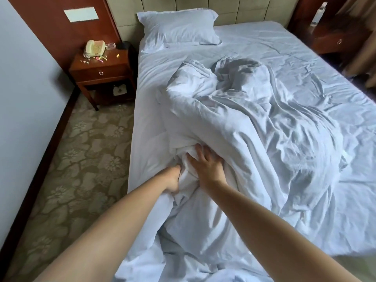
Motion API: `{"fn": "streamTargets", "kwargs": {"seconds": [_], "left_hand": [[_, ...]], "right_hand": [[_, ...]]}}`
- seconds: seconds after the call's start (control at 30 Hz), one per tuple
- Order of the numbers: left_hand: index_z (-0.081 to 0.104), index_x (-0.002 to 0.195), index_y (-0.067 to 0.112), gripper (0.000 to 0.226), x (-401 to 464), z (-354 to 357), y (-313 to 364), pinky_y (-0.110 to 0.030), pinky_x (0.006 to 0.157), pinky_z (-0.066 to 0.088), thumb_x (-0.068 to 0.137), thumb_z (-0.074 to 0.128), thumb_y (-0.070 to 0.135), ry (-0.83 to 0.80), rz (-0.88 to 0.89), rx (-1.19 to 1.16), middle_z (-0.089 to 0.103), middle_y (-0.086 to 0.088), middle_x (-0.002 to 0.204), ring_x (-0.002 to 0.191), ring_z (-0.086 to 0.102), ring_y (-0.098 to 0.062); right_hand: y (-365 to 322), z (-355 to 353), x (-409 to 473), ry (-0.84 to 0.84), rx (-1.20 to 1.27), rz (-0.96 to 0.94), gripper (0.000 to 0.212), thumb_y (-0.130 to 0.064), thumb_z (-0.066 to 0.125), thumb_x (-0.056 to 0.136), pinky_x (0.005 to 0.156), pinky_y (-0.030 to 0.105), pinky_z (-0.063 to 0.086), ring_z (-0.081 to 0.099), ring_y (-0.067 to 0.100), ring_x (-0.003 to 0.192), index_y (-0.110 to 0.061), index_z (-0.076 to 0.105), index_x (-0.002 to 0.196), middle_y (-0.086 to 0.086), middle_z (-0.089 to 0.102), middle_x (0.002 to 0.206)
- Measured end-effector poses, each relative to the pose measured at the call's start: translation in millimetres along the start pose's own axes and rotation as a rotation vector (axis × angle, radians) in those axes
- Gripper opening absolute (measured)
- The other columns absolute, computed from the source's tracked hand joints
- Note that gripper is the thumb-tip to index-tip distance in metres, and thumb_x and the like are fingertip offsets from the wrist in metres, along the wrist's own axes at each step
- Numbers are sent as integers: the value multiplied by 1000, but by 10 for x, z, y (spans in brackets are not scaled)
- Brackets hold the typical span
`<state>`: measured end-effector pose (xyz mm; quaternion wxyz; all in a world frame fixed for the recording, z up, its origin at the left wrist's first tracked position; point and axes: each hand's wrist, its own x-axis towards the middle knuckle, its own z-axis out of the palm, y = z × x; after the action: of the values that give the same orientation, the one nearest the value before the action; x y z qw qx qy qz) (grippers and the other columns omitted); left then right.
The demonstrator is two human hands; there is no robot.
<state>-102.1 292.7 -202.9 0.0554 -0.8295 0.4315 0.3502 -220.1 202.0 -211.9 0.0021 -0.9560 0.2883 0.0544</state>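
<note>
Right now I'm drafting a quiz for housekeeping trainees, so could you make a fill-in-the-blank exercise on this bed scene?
1. The left hand grips a bunch of the crumpled white duvet, and the right hand presses on the same ____.
2. At the headboard lies exactly ____ pillow.
3. On the nightstand nearest the pillow stands a cream ____.
Missing words: duvet; one; telephone.

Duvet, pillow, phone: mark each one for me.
Duvet (234,127), head view, middle of the crumpled heap.
Pillow (179,29), head view, centre of its top face.
Phone (95,48), head view, on its keypad body.
</note>
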Motion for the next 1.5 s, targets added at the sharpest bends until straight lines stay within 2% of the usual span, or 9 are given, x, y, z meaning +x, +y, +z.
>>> {"fn": "streamTargets", "kwargs": {"seconds": [0.17,0.3,0.4,0.6,0.8,0.9,1.03,1.3,1.5], "left_hand": [[54,112,12,29,79,-177,80,-33,80,48,85,58,23,52,-82,10,58,-9,116,104,59,-30],[53,89,5,10,-14,-554,193,-26,68,38,85,45,0,84,-43,-35,58,-17,111,94,57,-28],[37,68,14,24,-252,-640,239,-26,65,34,82,41,-4,120,15,-23,55,-15,95,81,49,-24],[34,64,17,31,-1087,-796,-103,-27,51,26,77,36,-12,170,104,-48,44,0,71,68,44,-19],[35,67,17,29,-1636,-358,-573,-27,53,26,76,37,-11,94,60,-77,49,-8,82,75,43,-19],[38,82,15,17,-1524,-152,-549,-27,55,31,84,42,-2,117,24,-21,54,-13,103,83,46,-20],[39,84,14,16,-1387,-76,-505,-26,54,34,77,53,10,143,-41,-53,50,-6,96,80,51,-22],[43,128,17,71,-926,-87,-114,-33,84,44,70,68,49,227,-37,36,43,-5,132,120,48,-26],[44,133,16,69,-450,-186,268,-36,92,43,76,67,47,250,-47,136,42,-5,134,127,44,-27]], "right_hand": [[313,-109,159,-38,-116,-31,58,-30,35,101,116,47,15,4,25,147,-35,8,152,3,0,160],[656,-353,186,6,-125,76,58,-26,28,103,114,42,23,13,25,145,-33,-2,152,6,0,160],[690,-496,170,8,-117,169,60,-27,30,103,99,38,41,31,25,137,-35,-4,151,9,8,157],[877,-618,-48,26,-249,232,61,-28,28,102,108,36,30,23,25,141,-32,-9,151,11,8,157],[160,-659,-359,105,-205,116,58,-19,37,97,116,44,16,25,29,137,-23,17,151,11,25,147],[-108,-566,-466,13,-168,43,65,-16,43,95,119,47,7,8,29,145,-18,12,151,13,8,157],[-217,-496,-585,-86,-161,-26,83,-20,54,91,119,46,0,-5,28,148,-20,-1,153,11,-8,160],[-176,-398,-497,-65,-139,-152,77,-35,57,89,118,47,2,0,26,148,-24,15,152,9,-2,160],[97,-344,-263,52,-111,-30,73,-37,84,55,107,47,35,49,28,129,-26,62,124,2,51,139]]}}
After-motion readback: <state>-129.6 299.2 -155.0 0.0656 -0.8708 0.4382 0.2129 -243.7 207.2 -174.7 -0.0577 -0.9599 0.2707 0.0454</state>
